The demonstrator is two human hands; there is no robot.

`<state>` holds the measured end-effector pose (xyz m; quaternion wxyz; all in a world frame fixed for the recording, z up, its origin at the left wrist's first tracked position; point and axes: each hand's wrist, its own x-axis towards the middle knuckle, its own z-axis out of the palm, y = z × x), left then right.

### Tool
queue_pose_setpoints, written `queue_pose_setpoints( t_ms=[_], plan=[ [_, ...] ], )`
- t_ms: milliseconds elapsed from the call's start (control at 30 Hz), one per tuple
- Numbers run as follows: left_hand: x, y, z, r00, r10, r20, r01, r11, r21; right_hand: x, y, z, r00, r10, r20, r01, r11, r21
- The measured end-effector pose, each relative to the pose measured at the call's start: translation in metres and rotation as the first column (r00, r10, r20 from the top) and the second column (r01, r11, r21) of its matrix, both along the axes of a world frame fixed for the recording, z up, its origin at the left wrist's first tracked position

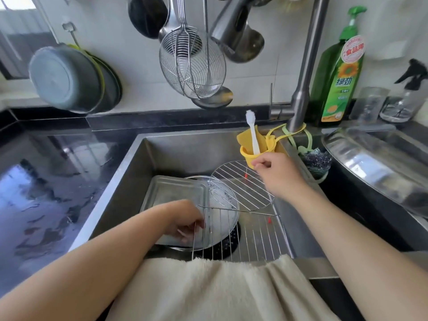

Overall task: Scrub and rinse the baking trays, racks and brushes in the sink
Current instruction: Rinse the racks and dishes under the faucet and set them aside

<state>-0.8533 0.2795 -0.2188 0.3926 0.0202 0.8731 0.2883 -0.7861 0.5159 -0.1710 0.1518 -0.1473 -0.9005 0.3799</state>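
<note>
Early stage, judging by crumbs on round metal pan (222, 205); no water running

Rectangular steel baking tray (171, 193), round wire rack (245, 186), rectangular wire rack (250, 237) piled in steel sink (185, 149), unrinsed

Left hand (185, 222) curled on rectangular rack's edge

Right hand (275, 172) pinches rim of yellow silicone caddy (249, 156) holding white brush (252, 133)

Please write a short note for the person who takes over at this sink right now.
Left hand: grip on the rectangular rack in the sink.
Right hand: fingers pinched at the yellow holder holding the white brush.
Round rack leans over the round tray and square tray.
Done: nothing visibly clean; tray specks remain.
Left: scrub, rinse everything.
</note>
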Motion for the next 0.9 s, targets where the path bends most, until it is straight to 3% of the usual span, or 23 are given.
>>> queue_pose_setpoints(
  t_ms=[200,500,600,733,833,900],
  plan=[
    [-0.001,-0.022,0.030,0.995,0.069,0.075,-0.080,0.984,0.156,0.009,0.005,0.004,1.000,-0.021,0.007,0.022,0.999,-0.035],
    [0.000,-0.061,0.126,0.960,0.218,-0.173,-0.133,0.905,0.405,0.014,0.007,0.008,0.998,-0.052,0.022,0.054,0.996,-0.070],
    [-0.002,-0.070,0.153,0.925,0.361,-0.120,-0.222,0.768,0.600,0.016,0.003,0.013,0.994,-0.103,-0.029,0.100,0.991,-0.093],
    [0.000,-0.066,0.148,0.900,0.425,0.098,-0.336,0.533,0.776,0.001,0.001,0.042,0.968,-0.189,-0.164,0.175,0.980,-0.095],
    [0.006,-0.047,0.118,0.850,0.481,0.217,-0.436,0.410,0.801,-0.038,0.009,0.067,0.985,-0.152,-0.081,0.153,0.988,0.001],
    [0.007,-0.036,0.096,0.815,0.505,0.285,-0.497,0.355,0.792,-0.067,0.022,0.079,0.988,-0.151,-0.010,0.150,0.975,0.165]
  ],
)
